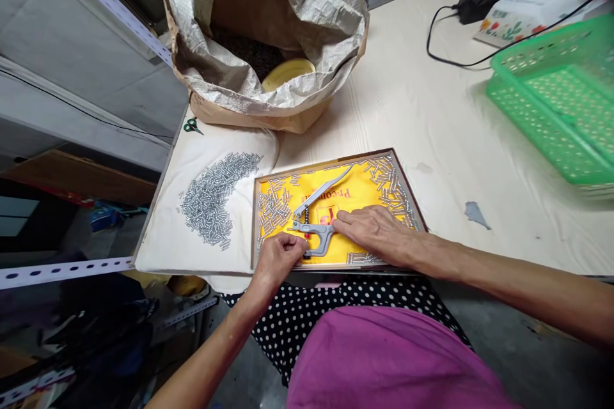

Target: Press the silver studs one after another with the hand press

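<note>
Where the left hand (278, 257) meets the pliers (319, 230), what it pinches is hidden.

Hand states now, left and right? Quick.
Left hand: pinched shut at the pliers; what it pinches cannot be told.
Right hand: open, flat, fingertips touching the pliers.

Matt grey metal pliers (314, 220), shiny metal pins (211, 198), glossy yellow tray (364, 188), pale wood-grain table (432, 121), crinkled paper sack (268, 32)
</note>
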### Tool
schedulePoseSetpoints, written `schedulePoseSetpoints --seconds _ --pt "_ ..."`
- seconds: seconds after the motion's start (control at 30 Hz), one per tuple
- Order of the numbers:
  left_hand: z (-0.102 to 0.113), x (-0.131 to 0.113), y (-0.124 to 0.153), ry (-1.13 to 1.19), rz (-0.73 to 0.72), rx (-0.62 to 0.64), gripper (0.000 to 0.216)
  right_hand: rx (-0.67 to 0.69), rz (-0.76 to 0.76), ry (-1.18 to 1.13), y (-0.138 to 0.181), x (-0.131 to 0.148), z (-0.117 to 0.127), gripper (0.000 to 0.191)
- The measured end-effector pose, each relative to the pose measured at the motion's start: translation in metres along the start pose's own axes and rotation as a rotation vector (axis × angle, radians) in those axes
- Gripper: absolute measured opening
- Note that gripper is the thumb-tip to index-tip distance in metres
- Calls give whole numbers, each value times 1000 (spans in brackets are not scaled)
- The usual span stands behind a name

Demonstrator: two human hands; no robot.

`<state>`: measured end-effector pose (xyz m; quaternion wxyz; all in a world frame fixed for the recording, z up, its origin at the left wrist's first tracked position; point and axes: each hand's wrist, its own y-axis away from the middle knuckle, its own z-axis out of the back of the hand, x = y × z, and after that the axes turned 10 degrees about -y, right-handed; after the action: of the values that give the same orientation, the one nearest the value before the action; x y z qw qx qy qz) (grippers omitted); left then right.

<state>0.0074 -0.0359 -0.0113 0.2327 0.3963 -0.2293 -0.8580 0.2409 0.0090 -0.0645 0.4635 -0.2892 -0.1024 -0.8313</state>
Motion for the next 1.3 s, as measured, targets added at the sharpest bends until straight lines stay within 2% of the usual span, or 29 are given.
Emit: schedulePoseSetpoints --seconds 0.1,0.2,0.27,0.37,0.43,0.53,0.63,0.87,0.93,0.97,1.07,1.1,1.13,1.2,1.3 --pt "4 -6 0 -59 42 48 18 7 -13 3 -1 0 1 24" --pt "6 -8 0 -129 44 80 18 10 -54 61 -5 2 16 19" --pt "6 -7 0 -152 30 98 20 -9 -71 137 -10 0 29 38" --pt "6 -8 1 -163 19 104 23 -28 -106 246 -19 -11 46 85" --pt "6 -11 3 -161 39 89 21 27 -126 269 -24 -18 51 97" --pt "5 -17 7 -147 80 57 16 105 -121 282 -30 -22 54 99" --pt "4 -19 7 -142 86 40 15 103 -117 304 -31 -18 55 96" --pt "6 -10 2 -208 39 72 19 93 -132 309 -28 -8 51 66" --pt "6 -6 5 -308 -37 42 20 66 -148 303 -26 -6 48 61" --pt "6 -4 7 -379 -119 -22 20 52 -151 297 -26 -5 47 57" --pt "-2 -5 12 -604 -488 -305 17 35 -138 269 -23 -2 43 45" --pt "-6 -8 11 -669 -615 -359 21 38 -129 261 -21 -1 42 42" --pt "-11 -12 8 -730 -722 -367 30 42 -121 254 -20 -1 42 40" --pt "-20 -23 0 -841 -872 -299 49 37 -112 233 -17 -1 41 37" --pt "-27 -39 -16 -962 -927 -180 59 2 -106 196 -15 -3 40 40"
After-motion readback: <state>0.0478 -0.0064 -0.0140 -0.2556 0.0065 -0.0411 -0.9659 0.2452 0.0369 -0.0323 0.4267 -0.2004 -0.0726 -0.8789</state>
